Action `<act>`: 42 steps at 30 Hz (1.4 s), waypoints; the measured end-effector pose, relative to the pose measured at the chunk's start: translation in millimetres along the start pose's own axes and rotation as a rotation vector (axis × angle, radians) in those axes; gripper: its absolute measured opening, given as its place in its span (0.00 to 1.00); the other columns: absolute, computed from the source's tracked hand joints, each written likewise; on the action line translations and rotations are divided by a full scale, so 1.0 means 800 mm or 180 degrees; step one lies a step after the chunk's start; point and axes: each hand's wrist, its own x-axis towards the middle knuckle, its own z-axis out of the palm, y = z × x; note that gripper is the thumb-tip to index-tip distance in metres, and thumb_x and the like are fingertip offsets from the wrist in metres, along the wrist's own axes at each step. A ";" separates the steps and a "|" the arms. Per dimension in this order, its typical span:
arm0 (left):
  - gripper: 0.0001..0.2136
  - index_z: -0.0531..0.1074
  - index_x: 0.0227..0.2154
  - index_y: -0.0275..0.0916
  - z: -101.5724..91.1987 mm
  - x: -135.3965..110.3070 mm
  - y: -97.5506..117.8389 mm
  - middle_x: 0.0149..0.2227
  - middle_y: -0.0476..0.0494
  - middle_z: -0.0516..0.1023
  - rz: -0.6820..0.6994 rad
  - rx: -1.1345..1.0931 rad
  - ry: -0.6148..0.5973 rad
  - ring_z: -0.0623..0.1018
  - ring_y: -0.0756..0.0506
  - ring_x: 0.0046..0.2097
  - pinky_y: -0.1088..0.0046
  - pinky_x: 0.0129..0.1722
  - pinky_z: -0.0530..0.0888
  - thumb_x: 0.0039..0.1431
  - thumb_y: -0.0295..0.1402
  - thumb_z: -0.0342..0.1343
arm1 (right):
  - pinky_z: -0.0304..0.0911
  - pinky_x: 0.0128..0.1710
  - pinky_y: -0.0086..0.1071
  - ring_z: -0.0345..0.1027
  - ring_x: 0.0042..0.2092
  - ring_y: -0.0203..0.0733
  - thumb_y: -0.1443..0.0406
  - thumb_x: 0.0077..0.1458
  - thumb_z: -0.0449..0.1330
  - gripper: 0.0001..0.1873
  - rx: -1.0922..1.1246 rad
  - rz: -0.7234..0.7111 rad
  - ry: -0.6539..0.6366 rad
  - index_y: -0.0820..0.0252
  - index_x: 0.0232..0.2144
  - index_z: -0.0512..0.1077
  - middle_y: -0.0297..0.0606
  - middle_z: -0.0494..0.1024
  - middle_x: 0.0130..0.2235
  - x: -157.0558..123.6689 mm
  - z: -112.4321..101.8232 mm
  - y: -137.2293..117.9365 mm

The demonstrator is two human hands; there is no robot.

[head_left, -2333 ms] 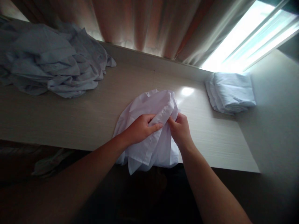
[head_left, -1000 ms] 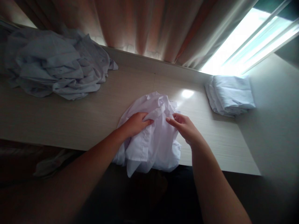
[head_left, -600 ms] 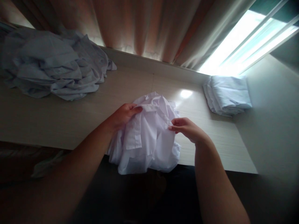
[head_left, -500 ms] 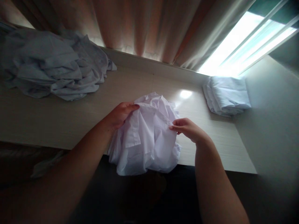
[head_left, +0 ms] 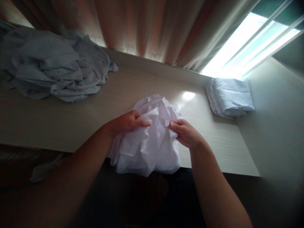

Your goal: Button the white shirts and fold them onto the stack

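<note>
A white shirt-like garment lies bunched on the pale wooden surface, its lower folds hanging over the front edge. My left hand grips the cloth at its upper left, thumb laid on top and the other fingers hidden underneath. On the right side, my right hand pinches an edge of the same garment between thumb and fingers. The cloth between both hands is creased and gathered. Part of the garment spreads behind the hands in soft folds.
A large crumpled heap of white cloth lies at the left rear. Folded white cloths are stacked in the right corner, against a pale side wall. Curtains hang along the back, beside a bright window.
My left hand has moved right and slightly down, gathering the cloth. My right hand has shifted a little left. The hands are closer together, and the garment's front is more crumpled.
</note>
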 end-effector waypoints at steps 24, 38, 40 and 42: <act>0.19 0.75 0.36 0.37 0.034 0.013 -0.010 0.33 0.44 0.79 0.0673 -0.0346 0.0285 0.77 0.48 0.30 0.76 0.27 0.72 0.53 0.49 0.63 | 0.63 0.30 0.30 0.68 0.29 0.35 0.57 0.48 0.70 0.13 -0.0430 0.0088 -0.0304 0.60 0.29 0.75 0.34 0.76 0.29 -0.012 -0.010 -0.009; 0.20 0.75 0.40 0.36 0.055 0.021 -0.016 0.36 0.43 0.80 0.0998 -0.0663 0.0976 0.78 0.47 0.34 0.73 0.33 0.74 0.55 0.50 0.60 | 0.70 0.41 0.39 0.74 0.41 0.44 0.55 0.51 0.66 0.13 -0.0075 -0.1112 0.0904 0.53 0.38 0.76 0.38 0.80 0.38 -0.001 0.019 -0.008; 0.20 0.75 0.41 0.36 0.061 0.021 -0.015 0.38 0.43 0.80 0.1089 -0.0629 0.0941 0.78 0.46 0.36 0.73 0.35 0.74 0.56 0.49 0.60 | 0.70 0.43 0.39 0.74 0.39 0.43 0.57 0.50 0.67 0.12 0.0001 -0.0956 0.0557 0.55 0.37 0.77 0.37 0.80 0.37 0.001 0.033 -0.001; 0.19 0.75 0.40 0.36 0.064 0.021 -0.016 0.38 0.42 0.80 0.1138 -0.0550 0.0941 0.78 0.46 0.36 0.73 0.35 0.74 0.56 0.48 0.60 | 0.70 0.44 0.40 0.74 0.39 0.42 0.58 0.49 0.68 0.12 -0.0022 -0.0852 0.0464 0.55 0.36 0.77 0.38 0.81 0.38 0.004 0.043 0.006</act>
